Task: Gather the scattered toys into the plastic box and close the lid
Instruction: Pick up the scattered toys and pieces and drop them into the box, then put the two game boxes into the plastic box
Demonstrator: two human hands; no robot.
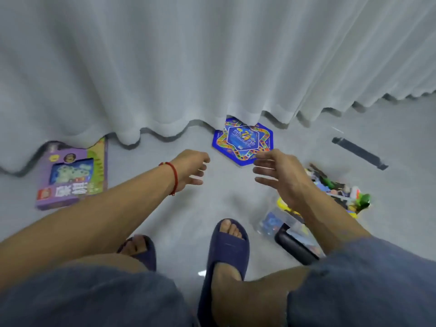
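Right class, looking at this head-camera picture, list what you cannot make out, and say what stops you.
- Blue hexagonal game board, head view: far corner hidden under the curtain.
- Plastic box, head view: mostly hidden behind the right forearm; contents blurred.
- Purple toy box, head view: print too blurred to read.

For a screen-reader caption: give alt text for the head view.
Both hands, left hand and right hand, reach out empty toward a blue hexagonal game board on the floor by a white curtain; a purple toy box lies left.
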